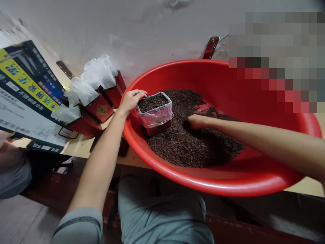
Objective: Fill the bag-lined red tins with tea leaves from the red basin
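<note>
A large red plastic basin [177,181] holds a broad heap of dark, dry loose tea leaves [175,150]. Inside it, at the left, stands a small red box [158,128] lined with a clear plastic bag [156,116] folded over its rim and filled with leaves near the top. My left hand [132,100] grips the box at its upper left corner, fingers bent over the rim. My right hand [196,121] is sunk into the heap to the right of the box; leaves hide its fingers.
Left of the basin stand several red boxes [100,110] with clear bags [99,73] sticking up from them. A printed carton [30,98] leans farther left. The basin rests on a pale wooden table [308,186] against a grey wall. At the left edge another person's leg [14,169] shows.
</note>
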`<state>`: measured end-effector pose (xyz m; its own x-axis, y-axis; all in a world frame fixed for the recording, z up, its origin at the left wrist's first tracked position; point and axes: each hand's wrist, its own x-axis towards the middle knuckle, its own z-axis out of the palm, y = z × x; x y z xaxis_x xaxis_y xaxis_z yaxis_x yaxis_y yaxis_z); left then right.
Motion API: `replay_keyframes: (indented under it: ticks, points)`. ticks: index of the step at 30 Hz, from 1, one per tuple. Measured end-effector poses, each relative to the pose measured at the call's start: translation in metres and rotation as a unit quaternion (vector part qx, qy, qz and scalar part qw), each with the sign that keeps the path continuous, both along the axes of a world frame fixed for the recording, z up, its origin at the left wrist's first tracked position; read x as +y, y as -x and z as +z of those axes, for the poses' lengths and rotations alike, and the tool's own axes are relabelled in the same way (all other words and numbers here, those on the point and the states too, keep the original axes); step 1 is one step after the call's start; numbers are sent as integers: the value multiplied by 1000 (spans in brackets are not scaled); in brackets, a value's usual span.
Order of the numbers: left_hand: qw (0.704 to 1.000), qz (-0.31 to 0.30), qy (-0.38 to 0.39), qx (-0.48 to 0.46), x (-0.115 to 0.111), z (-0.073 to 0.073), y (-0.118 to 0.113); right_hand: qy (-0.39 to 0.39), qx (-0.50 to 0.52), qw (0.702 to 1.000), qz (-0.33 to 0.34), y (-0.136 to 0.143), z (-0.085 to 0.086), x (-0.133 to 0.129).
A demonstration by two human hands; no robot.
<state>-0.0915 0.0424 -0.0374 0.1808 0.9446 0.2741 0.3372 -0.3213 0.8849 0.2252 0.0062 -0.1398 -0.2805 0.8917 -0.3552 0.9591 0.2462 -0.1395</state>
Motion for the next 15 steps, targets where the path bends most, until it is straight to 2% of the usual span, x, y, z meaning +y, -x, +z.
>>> replay_keyframes:
  ticks: [5, 8, 10, 12, 15]
  points:
    - [996, 62, 9, -62, 5, -4, 3, -9, -70, 998, 4, 13, 17, -3]
    - [994, 72, 16, -75, 8, -7, 4, -12, -81, 997, 7, 13, 37, -2]
    - [994, 68, 17, -79, 9, -7, 4, -39, -26, 999, 3, 12, 63, 2]
    - [995, 66, 14, -77, 10, -8, 3, -106, 82, 991, -19, 15, 97, 4]
    - [995, 76, 7, -60, 12, -8, 2, -219, 227, 949, -24, 38, 150, 2]
